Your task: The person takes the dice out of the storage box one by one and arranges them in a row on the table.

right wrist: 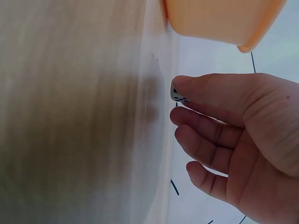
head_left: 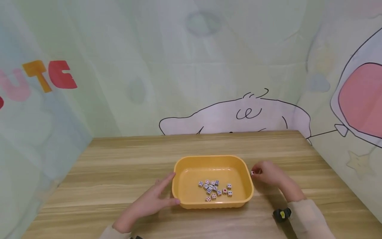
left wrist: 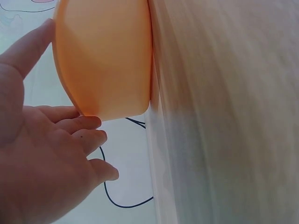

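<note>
- Right now the right hand is pinching a small white die with dark pips between thumb and forefinger; the other fingers are curling loosely beneath it.
- That die is sitting at the fingertips, just beside the near end wall of the shallow, rounded-rectangular orange plastic tray, apart from it and low over the light wooden table.
- Meanwhile the left hand is lying wide, fingers nearly straight, against the tray's opposite end; its thumb is touching the tray's near corner, and the forefinger is reaching along the wall.
- Between the two hands, a cluster of small white dice is lying on the tray floor, closer to the person's edge.
- Beyond both hands, pale printed fabric with cartoon outlines is hanging behind the table.
</note>
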{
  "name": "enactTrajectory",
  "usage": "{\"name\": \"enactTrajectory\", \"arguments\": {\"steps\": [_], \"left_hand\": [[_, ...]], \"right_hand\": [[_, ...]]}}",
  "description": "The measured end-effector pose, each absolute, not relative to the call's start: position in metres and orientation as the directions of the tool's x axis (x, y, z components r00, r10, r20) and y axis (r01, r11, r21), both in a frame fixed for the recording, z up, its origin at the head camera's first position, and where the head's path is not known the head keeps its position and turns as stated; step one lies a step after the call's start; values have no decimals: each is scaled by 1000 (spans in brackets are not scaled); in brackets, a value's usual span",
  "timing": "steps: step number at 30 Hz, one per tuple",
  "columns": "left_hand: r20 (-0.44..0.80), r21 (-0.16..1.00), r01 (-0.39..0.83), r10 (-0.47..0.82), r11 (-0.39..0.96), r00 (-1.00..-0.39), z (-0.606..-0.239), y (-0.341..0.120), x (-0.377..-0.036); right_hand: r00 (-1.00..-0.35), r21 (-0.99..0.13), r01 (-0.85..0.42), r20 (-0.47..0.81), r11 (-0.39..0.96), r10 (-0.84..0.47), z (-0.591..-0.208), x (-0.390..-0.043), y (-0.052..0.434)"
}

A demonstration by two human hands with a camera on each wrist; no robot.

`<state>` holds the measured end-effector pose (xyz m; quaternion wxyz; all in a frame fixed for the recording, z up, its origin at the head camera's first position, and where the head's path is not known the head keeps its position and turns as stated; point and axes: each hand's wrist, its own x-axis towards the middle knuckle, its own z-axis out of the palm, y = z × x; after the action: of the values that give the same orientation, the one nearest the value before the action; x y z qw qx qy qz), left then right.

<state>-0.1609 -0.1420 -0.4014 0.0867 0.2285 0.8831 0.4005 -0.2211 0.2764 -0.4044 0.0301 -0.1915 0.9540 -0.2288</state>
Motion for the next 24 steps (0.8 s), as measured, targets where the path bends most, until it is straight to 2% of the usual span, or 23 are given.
{"name": "enactTrajectory", "arguments": {"steps": [13,24], "left_hand": [[5,754,305,460,581,-888,-401,-142,-161],[29,743,335,473,579,-881,-402,-142,-161]], "right_hand": [[-913,-429,-386,50,816,-406,-407,-225,280],[-915,-436,-378,42,816,-401,-409,-225,280]]}}
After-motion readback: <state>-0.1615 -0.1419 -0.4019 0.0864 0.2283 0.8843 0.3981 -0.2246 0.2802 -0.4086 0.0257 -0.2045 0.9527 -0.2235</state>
